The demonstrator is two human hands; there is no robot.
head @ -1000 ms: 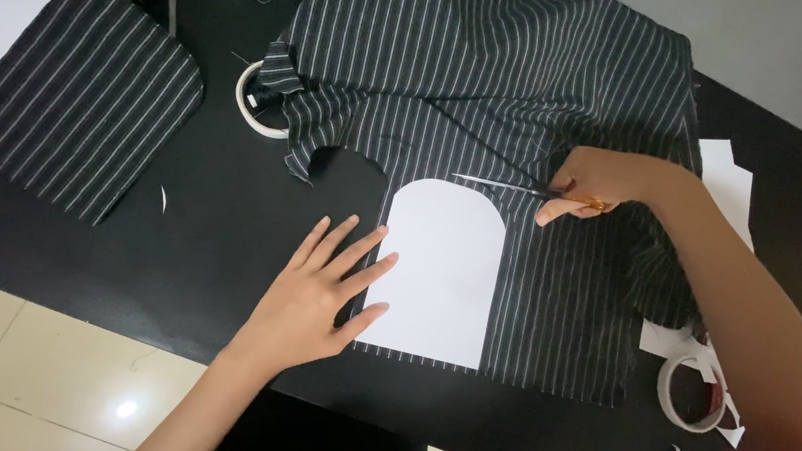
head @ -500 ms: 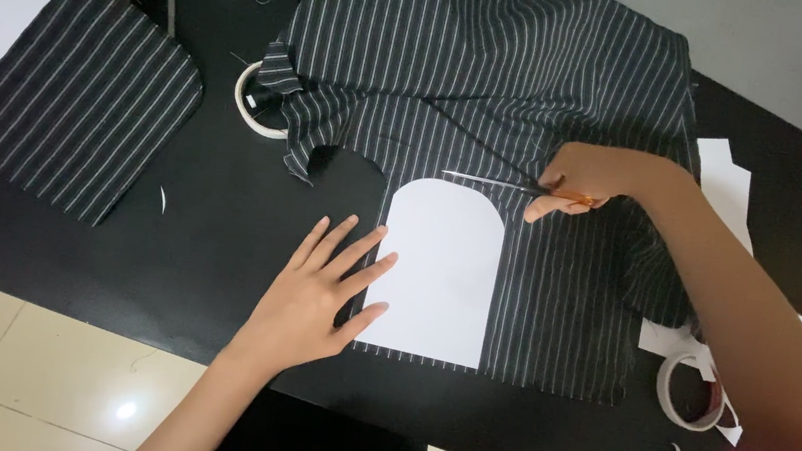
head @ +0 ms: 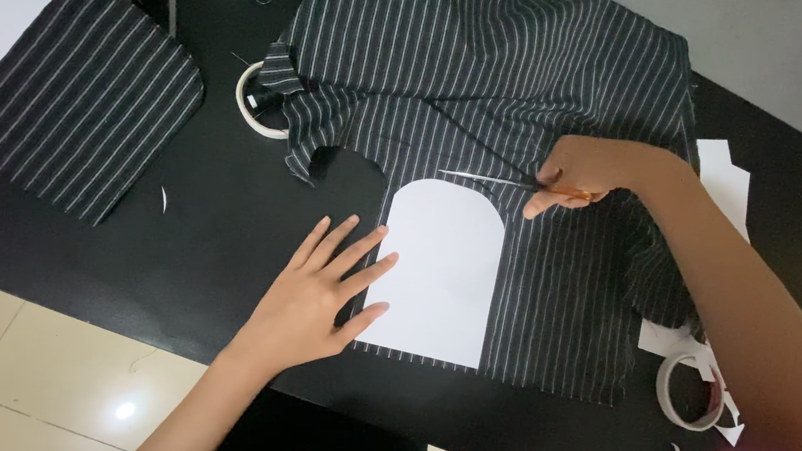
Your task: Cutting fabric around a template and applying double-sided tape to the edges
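The left hand (head: 318, 292) lies flat and open on the black bench (head: 219, 235), fingers pinning the white paper shape (head: 441, 270) onto striped cloth (head: 499, 75). Beyond, the right hand (head: 583, 171) grips scissors (head: 497, 179), cutting around the curved top; careful turning seems needed.

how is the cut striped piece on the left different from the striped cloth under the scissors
The cut striped piece lies flat and apart on the table, a neat shape with rounded corners; the striped cloth is much larger, rumpled and uneven at its edges. Nothing rests on the piece, while the cloth bears a white paper pattern under the left hand and scissors in the right hand. Both are dark with thin white stripes.
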